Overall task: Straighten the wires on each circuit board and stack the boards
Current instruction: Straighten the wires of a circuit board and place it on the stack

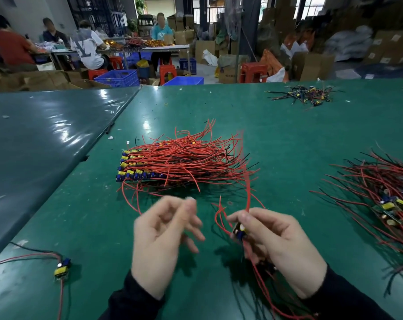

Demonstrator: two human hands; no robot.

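A: What are our hands doing?
B: Our right hand (274, 236) pinches a small circuit board (240, 230), its red wires (248, 195) rising. Our left hand (163, 236) looks loosely spread and empty, though blurred.
A: And the stack?
B: The stacked boards (140, 172) lie just beyond on the green table (288, 135).

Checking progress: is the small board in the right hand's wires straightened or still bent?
Still bent: the red wires curl beside the small board pinched in the right hand.

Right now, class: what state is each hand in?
Left hand: open, fingers loosely spread, holding nothing.
Right hand: grips a small circuit board with red wires.
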